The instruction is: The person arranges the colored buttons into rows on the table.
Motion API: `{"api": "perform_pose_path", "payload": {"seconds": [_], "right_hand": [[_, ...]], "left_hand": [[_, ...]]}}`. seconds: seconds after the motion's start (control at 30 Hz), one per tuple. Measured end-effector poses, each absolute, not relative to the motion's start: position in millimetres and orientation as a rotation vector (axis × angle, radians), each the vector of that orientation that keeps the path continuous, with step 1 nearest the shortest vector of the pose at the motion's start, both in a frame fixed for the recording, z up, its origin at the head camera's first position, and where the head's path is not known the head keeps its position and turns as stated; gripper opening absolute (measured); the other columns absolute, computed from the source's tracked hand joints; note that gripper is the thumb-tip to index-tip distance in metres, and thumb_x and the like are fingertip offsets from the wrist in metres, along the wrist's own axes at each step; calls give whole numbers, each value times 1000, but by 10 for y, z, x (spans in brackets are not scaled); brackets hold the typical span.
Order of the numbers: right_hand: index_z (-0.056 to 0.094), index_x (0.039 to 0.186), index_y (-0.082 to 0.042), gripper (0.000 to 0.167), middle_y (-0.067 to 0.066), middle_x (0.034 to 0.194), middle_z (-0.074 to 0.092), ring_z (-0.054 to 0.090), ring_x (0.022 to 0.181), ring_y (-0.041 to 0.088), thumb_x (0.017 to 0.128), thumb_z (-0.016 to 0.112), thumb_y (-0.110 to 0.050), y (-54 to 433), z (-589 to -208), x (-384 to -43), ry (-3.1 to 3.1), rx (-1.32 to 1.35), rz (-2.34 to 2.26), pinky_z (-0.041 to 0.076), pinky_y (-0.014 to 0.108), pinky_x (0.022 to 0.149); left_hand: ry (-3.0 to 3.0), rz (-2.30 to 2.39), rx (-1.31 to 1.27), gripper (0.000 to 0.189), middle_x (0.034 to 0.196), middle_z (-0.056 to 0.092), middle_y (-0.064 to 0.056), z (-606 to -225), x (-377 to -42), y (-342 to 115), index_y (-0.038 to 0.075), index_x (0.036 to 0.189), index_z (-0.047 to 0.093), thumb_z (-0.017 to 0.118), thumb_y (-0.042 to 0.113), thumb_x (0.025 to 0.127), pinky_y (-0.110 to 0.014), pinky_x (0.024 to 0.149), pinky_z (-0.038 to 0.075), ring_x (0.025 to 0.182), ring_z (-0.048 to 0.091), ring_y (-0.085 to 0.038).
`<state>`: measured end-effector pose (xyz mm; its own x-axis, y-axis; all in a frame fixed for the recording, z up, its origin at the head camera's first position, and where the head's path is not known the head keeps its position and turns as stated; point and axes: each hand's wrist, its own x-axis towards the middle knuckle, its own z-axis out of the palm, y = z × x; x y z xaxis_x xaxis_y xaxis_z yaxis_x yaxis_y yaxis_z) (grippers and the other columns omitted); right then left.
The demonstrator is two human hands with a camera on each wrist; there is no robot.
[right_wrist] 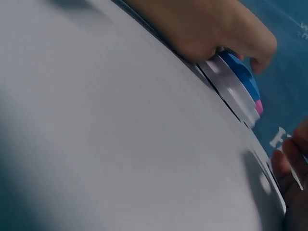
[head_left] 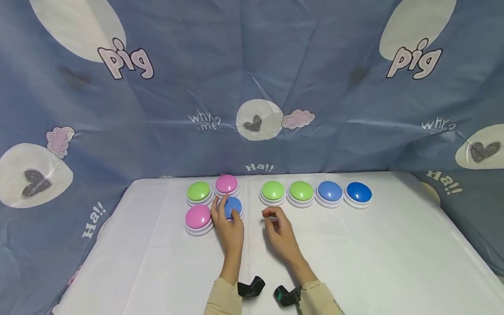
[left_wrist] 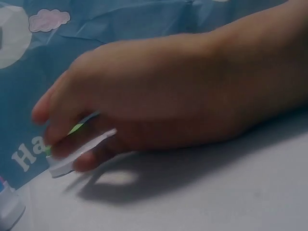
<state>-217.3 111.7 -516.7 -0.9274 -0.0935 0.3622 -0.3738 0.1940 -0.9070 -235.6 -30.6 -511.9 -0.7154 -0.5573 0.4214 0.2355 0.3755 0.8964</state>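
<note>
Caught right in the grip, the held blue button (head_left: 233, 208) was spanned by the left hand (head_left: 230, 234), with fingers set at its left side and thumb at its right, the spread drawn in to about the button's width; whether its base was fully borne by the surface below could not be told. And what a tidy block of four was formed there! The near pink button (head_left: 198, 216) was placed just left of the grip, the far pink button (head_left: 226, 184) just beyond it, and the left green button (head_left: 198, 191) diagonally past the fingertips. The step in hand was judged to be the setting or squaring of that near-right corner, though a pick-up from the same spot could not be ruled out. If a setting, a slight nudge into line was called for next, then a clean loosening, with neither pink neighbour knocked. Right of the grip, the right hand (head_left: 281, 234) was poised above the white tabletop (head_left: 393, 245), fingers loosely bent, a gap left at the thumb, nothing held. Farther right, beyond that hand, a row was laid out: first green button (head_left: 273, 190), second green button (head_left: 301, 191), paler blue button (head_left: 330, 191), darker blue button (head_left: 359, 192).
</note>
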Motion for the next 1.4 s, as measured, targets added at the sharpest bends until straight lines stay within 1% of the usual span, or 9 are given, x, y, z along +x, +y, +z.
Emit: {"api": "perform_pose_path", "payload": {"seconds": [0.13, 0.2, 0.33, 0.47, 0.7, 0.87, 1.1, 1.27, 1.4], "right_hand": [[55, 117, -18, 36, -2, 115, 58, 57, 110, 14, 89, 51, 4, 1029, -5135, -2189, -2308, 508, 1762, 50, 28, 90], [55, 117, -17, 36, -2, 115, 58, 57, 110, 15, 89, 51, 5, 1020, -5122, -2190, -2314, 523, 1742, 50, 28, 89], [56, 116, -12, 34, 2, 115, 58, 57, 110, 19, 88, 52, 7, 1010, -5136, -2186, -2314, 519, 1725, 50, 27, 88], [57, 116, -8, 34, 7, 116, 59, 58, 110, 24, 87, 54, 8, 975, -5158, -2175, -2303, 537, 1756, 51, 31, 89], [56, 121, -13, 38, 1, 119, 57, 57, 112, 16, 88, 52, 6, 881, -5159, -2218, -2417, 572, 1607, 52, 29, 87], [54, 126, -16, 42, -1, 122, 57, 57, 107, 14, 87, 54, -1, 808, -5150, -2264, -2499, 563, 1423, 52, 31, 84], [47, 138, -14, 51, 2, 136, 53, 49, 128, 19, 88, 56, -8, 710, -5121, -2311, -2580, 599, 1181, 43, 40, 104], [45, 139, -13, 53, 4, 137, 53, 49, 128, 21, 88, 58, -11, 665, -5116, -2354, -2616, 622, 1064, 45, 43, 101], [45, 139, -13, 53, 4, 137, 53, 49, 128, 22, 88, 59, -11, 658, -5128, -2372, -2618, 627, 1064, 44, 44, 102]], "left_hand": [[-1988, -1385, 285, 50, 145, 37, -15, -5109, -2363, -348, 15, 130, 56, 57, -1, 83, -54, 107, 32, 133, 37, -36], [-2026, -1369, 278, 52, 144, 37, -15, -5111, -2364, -347, 14, 132, 53, 57, 0, 83, -55, 107, 31, 133, 36, -36], [-2054, -1371, 280, 57, 145, 37, -14, -5115, -2339, -335, 11, 137, 47, 58, 1, 82, -55, 108, 30, 133, 36, -34], [-2052, -1387, 314, 55, 145, 37, -11, -5131, -2308, -338, 10, 139, 44, 56, 4, 86, -55, 108, 31, 134, 36, -32], [-2054, -1433, 346, 46, 146, 38, -9, -5102, -2299, -344, 13, 140, 44, 50, 13, 94, -51, 111, 29, 136, 34, -29], [-2041, -1421, 365, 43, 144, 41, -9, -5078, -2322, -329, 12, 138, 47, 48, 15, 95, -47, 112, 29, 135, 37, -28], [-2035, -1429, 381, 41, 143, 43, -7, -5073, -2322, -328, 13, 136, 49, 45, 18, 96, -47, 112, 30, 134, 38, -26], [-2031, -1439, 397, 40, 142, 44, -6, -5060, -2316, -328, 13, 135, 50, 45, 19, 96, -47, 110, 32, 132, 41, -27], [-2135, -1377, 365, 43, 143, 43, -8, -5036, -2300, -373, 11, 134, 51, 52, 15, 91, -48, 110, 32, 133, 39, -28]]}}
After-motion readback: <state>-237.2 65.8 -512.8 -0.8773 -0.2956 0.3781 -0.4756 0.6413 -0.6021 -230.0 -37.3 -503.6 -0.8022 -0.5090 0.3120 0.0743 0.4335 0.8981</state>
